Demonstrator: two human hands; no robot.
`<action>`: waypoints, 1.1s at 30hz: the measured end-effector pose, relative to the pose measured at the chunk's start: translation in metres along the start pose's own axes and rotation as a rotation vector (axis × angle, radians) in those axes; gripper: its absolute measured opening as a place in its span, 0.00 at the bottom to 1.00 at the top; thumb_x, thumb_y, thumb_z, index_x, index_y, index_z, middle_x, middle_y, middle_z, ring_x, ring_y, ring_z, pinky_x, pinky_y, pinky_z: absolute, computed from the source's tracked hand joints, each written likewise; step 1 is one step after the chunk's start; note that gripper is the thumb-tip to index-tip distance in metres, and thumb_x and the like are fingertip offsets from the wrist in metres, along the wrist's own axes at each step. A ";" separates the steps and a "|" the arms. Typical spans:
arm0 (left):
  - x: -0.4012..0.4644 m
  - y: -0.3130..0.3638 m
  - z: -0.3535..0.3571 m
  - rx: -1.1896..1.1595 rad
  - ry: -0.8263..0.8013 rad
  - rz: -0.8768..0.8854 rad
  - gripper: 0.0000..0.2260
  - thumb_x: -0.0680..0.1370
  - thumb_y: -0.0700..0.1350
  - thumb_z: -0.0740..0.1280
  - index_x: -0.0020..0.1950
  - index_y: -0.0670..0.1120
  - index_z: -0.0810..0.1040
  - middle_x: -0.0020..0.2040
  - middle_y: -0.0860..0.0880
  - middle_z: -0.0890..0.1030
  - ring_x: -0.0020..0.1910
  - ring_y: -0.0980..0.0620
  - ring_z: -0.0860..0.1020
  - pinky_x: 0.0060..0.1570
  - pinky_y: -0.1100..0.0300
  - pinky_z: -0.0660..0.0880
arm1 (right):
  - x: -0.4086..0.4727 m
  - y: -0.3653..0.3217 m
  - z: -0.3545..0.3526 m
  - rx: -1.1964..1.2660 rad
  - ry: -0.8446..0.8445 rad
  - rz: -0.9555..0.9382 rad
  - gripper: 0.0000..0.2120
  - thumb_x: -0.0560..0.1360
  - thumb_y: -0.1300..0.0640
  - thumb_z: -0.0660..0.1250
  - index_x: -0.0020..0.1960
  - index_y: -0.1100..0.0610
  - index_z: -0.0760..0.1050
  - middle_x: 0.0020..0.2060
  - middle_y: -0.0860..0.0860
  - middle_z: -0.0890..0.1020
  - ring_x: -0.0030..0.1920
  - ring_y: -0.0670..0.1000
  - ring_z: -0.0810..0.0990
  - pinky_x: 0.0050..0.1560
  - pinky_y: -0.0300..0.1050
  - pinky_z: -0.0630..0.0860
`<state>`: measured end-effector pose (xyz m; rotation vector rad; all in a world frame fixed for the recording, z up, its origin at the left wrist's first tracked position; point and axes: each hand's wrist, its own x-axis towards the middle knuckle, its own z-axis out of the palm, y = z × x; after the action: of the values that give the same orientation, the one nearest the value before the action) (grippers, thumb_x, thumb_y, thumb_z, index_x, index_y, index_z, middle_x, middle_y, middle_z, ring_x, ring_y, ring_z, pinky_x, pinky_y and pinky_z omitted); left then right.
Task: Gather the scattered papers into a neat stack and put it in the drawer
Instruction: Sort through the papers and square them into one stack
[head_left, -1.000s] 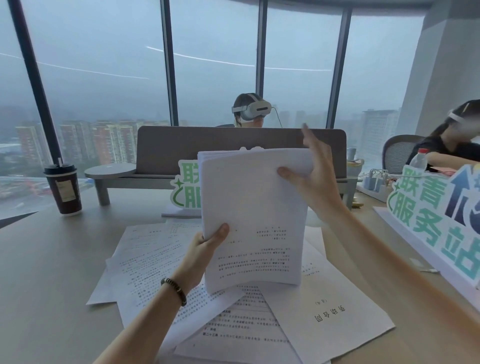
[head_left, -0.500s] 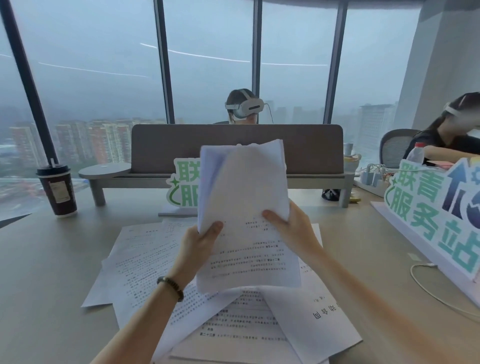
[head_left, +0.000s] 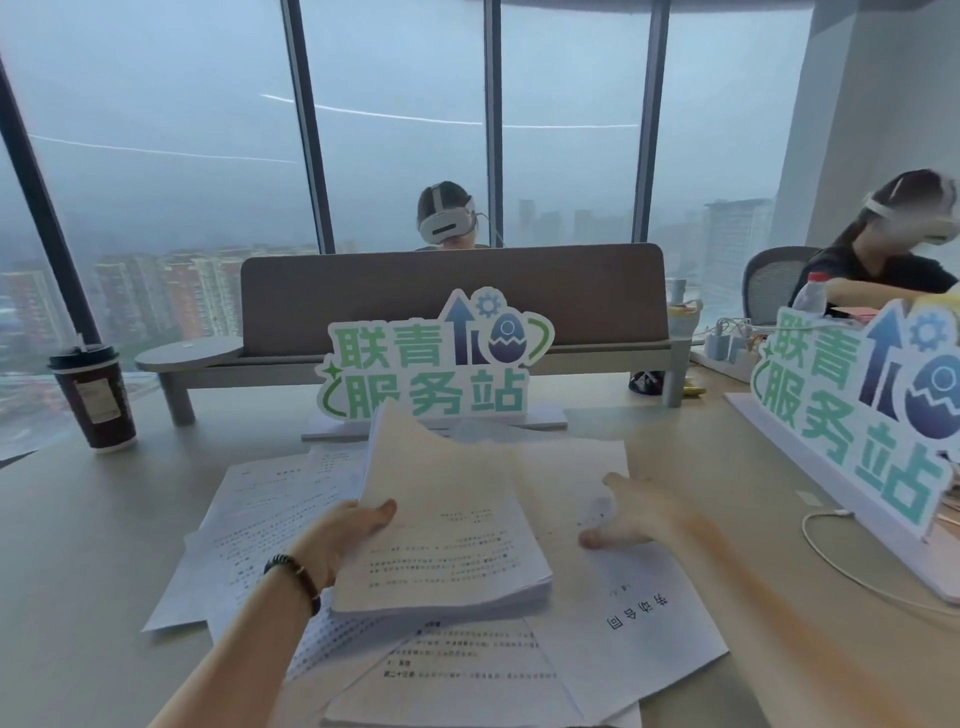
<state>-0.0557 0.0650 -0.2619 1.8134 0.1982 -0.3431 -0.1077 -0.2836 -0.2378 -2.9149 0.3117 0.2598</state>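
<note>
Our left hand (head_left: 347, 530) pinches a thick, curling stack (head_left: 447, 540) of printed sheets; our blurred right hand (head_left: 631, 512), fingers spread, presses flat loose papers (head_left: 639, 634) on the smooth table (head_left: 78, 545).

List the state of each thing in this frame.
Stack of papers: gripped at its left edge, lowered over the loose sheets.
Left hand: grips the stack.
Right hand: blurred, fingers spread over a sheet.
Loose sheets: scattered on the table.
Coffee cup: upright, lidded.

Paper stack (head_left: 447, 540): matt white printed sheets. Table (head_left: 78, 545): smooth matt beige top. Cup (head_left: 96, 397): dark paper (glossy lid). Divider panel (head_left: 452, 291): matt grey, cloth-like.
</note>
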 end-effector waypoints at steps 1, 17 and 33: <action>0.000 0.000 0.000 -0.019 -0.005 -0.002 0.16 0.80 0.47 0.68 0.60 0.35 0.79 0.48 0.37 0.85 0.44 0.39 0.84 0.43 0.47 0.82 | 0.001 0.002 0.000 0.030 0.004 0.007 0.47 0.67 0.34 0.74 0.77 0.54 0.59 0.72 0.57 0.70 0.71 0.58 0.70 0.61 0.47 0.72; 0.009 -0.002 -0.013 -0.198 -0.006 -0.049 0.11 0.81 0.45 0.66 0.56 0.37 0.78 0.41 0.39 0.84 0.32 0.42 0.83 0.26 0.53 0.81 | -0.004 -0.004 0.015 0.132 0.048 -0.039 0.47 0.63 0.29 0.74 0.73 0.52 0.64 0.68 0.55 0.72 0.69 0.57 0.69 0.55 0.49 0.70; 0.008 -0.001 -0.019 -0.079 -0.004 -0.061 0.16 0.80 0.47 0.68 0.61 0.36 0.77 0.47 0.37 0.83 0.37 0.41 0.83 0.29 0.52 0.81 | -0.001 -0.022 0.035 0.212 0.224 0.034 0.33 0.77 0.33 0.60 0.72 0.55 0.62 0.66 0.60 0.73 0.67 0.62 0.70 0.61 0.52 0.68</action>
<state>-0.0456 0.0830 -0.2609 1.7308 0.2608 -0.3769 -0.1094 -0.2545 -0.2672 -2.7320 0.3971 -0.0910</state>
